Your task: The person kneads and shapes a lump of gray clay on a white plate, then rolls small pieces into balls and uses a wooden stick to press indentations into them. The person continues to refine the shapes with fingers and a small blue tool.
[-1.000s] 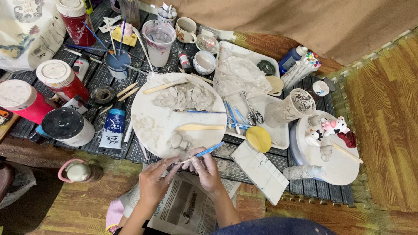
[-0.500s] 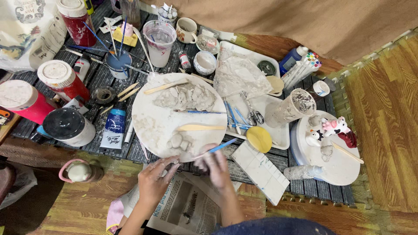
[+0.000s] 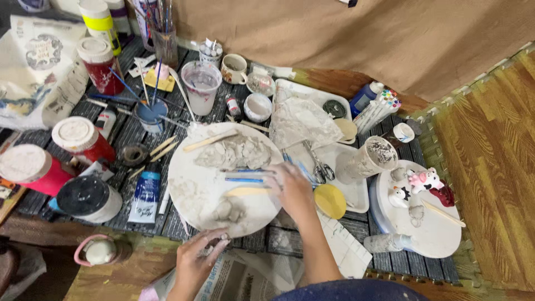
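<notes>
Left hand [image 3: 202,253] pinching grey clay lump [image 3: 214,245], apparently; right hand [image 3: 291,188] spread over blue tools [image 3: 245,179] on round board [image 3: 192,192]

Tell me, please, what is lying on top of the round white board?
On the round white board: grey clay lumps, thin modelling tools. The right hand covers the tools' ends.

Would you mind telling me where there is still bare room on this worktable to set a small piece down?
Bare patches: the lower left of the round white board, left of the small clay lump; and the front of the white turntable, below the figurines. Crowded: among the paint jars and cups.
</notes>
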